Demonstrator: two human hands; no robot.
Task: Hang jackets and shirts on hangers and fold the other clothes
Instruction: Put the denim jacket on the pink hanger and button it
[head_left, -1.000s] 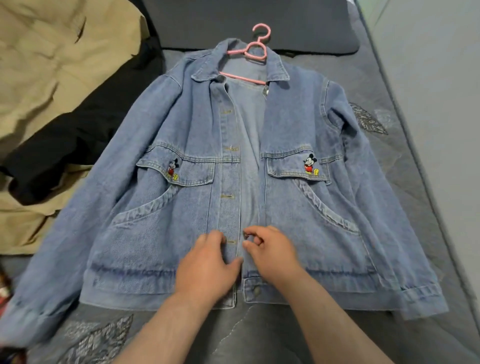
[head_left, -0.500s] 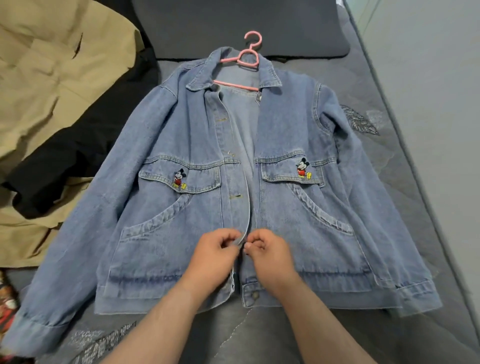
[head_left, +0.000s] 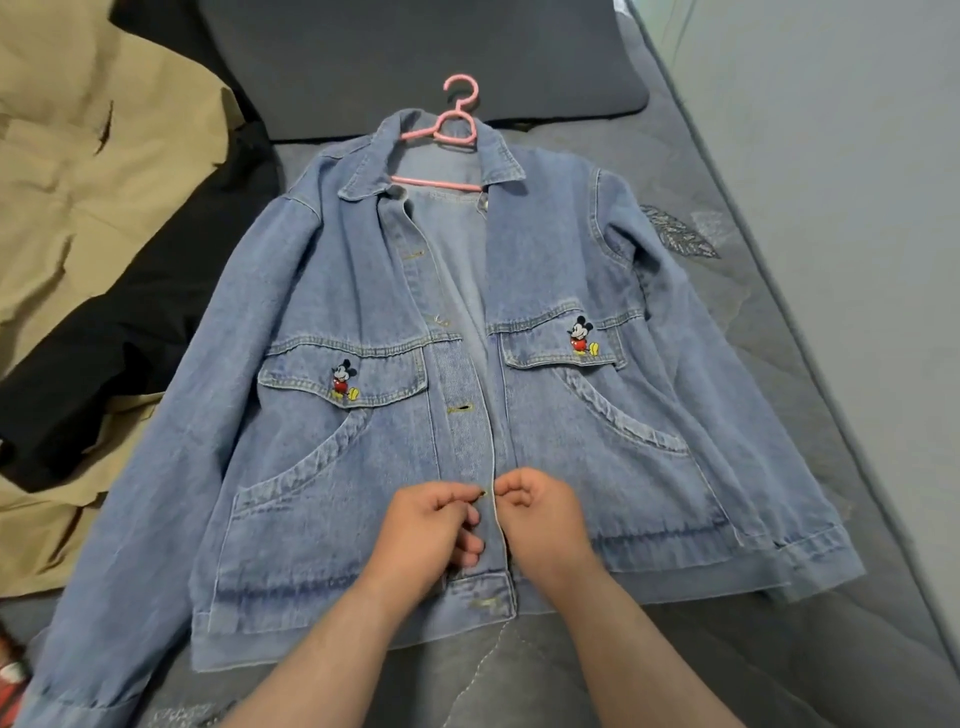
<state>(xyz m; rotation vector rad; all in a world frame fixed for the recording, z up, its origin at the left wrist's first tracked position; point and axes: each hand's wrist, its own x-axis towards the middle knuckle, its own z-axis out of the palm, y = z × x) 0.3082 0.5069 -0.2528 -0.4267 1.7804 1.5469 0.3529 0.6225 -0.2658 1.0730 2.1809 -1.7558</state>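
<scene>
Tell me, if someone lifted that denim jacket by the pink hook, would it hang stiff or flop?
Probably it would drape, not stay stiff: the jacket lies flat with soft creases in the sleeves. The thick seams and pocket flaps suggest fairly heavy cloth. With the front mostly unbuttoned, it might slide on the thin hanger.

the light here is soft and even, moderately bright, with no hard beam from any side. the denim jacket (head_left: 545, 291) shows its weave and stitching clearly in the middle of the view, with only faint shading under its pocket flaps and collar. the two hands cast a small, dull shadow on the cloth just below them. no glare shows anywhere. the wide lens bends the bed (head_left: 810, 670) edge on the right and stretches the forearms at the bottom. the corners go softer, and the black garment (head_left: 104, 364) at the left loses nearly all detail in its darkness.
</scene>
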